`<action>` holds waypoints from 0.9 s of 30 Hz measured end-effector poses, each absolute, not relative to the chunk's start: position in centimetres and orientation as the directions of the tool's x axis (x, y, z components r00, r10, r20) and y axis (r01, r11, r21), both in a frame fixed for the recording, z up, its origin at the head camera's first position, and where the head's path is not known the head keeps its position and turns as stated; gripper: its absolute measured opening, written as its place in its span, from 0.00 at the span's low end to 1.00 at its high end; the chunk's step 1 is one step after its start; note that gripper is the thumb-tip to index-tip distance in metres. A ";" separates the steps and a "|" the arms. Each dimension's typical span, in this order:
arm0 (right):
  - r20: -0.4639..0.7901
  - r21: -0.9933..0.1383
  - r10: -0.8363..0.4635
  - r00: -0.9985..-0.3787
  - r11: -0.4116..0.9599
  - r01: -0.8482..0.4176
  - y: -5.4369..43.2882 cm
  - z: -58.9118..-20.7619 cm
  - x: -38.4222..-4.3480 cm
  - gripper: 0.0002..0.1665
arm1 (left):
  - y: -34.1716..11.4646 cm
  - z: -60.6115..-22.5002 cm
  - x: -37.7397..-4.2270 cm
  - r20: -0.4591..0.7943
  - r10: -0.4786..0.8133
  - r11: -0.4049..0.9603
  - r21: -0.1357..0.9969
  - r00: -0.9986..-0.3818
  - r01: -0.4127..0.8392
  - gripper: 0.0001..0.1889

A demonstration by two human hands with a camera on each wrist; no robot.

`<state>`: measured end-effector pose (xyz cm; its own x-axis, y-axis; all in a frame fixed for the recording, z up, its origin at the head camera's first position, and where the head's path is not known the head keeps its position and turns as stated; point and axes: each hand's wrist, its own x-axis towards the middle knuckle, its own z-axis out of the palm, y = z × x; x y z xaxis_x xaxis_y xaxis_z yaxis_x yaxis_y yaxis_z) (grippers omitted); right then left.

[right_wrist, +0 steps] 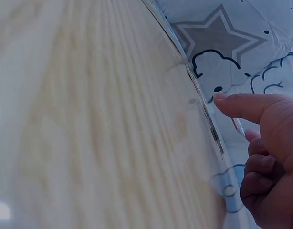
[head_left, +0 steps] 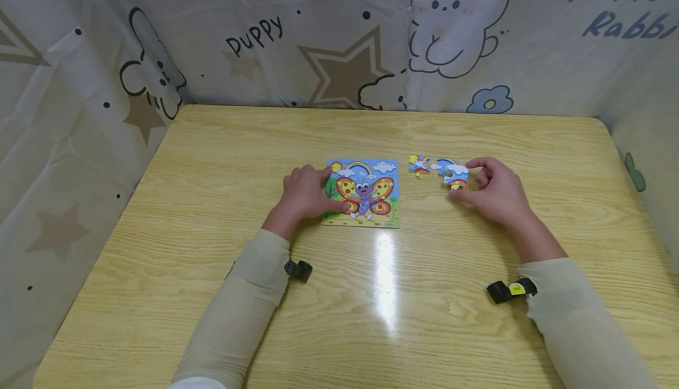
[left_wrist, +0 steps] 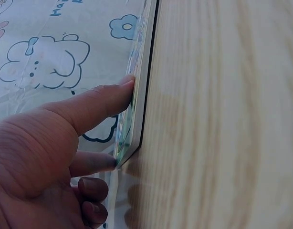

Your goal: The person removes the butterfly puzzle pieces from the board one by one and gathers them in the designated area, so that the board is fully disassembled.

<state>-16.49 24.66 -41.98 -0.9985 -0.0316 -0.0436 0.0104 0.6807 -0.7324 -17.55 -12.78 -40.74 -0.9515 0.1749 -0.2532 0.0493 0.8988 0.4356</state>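
Observation:
A square puzzle board point(head_left: 366, 171) with a smiling butterfly picture lies flat on the table. My left hand point(head_left: 307, 193) holds it at its left side, thumb over the picture and index finger at the edge. In the left wrist view, this hand's thumb point(left_wrist: 101, 102) touches the board's face and other fingers are curled below. To the board's right, my right hand point(head_left: 495, 191) pinches a puzzle piece point(head_left: 457, 175) between thumb and index finger. That piece is at a cluster of coloured pieces; whether they are joined I cannot tell. Another piece point(head_left: 418, 164) lies left of the cluster.
The pale wooden table point(head_left: 339, 330) has rounded far corners. A printed cloth point(head_left: 254, 76) hangs behind it and at both sides. A small black camera point(head_left: 299, 270) sits on the left cuff, and another point(head_left: 501, 290) on the right cuff.

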 end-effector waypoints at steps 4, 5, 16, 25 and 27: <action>-0.046 -0.718 -0.022 -0.999 0.695 0.018 25.6 -42.1 -16.8 0.42 | -12.8 -40.8 -17.6 -0.255 0.177 0.901 0.430 -0.951 0.053 0.54; -0.049 -0.716 -0.017 -0.999 0.698 0.023 25.8 -42.2 -16.9 0.41 | -12.8 -40.8 -17.6 -0.254 0.177 0.901 0.430 -0.951 0.053 0.54; -0.075 -0.693 -0.006 -0.997 0.720 0.048 27.8 -42.3 -17.6 0.42 | -12.8 -41.0 -17.6 -0.252 0.175 0.902 0.429 -0.952 0.052 0.55; -0.115 -0.681 0.017 -0.993 0.726 0.092 29.2 -42.1 -18.2 0.43 | -12.8 -40.9 -17.6 -0.252 0.173 0.902 0.429 -0.952 0.050 0.55; -0.123 -0.680 0.015 -0.992 0.727 0.095 29.4 -42.1 -18.3 0.43 | -12.8 -40.9 -17.6 -0.254 0.175 0.904 0.425 -0.951 0.053 0.55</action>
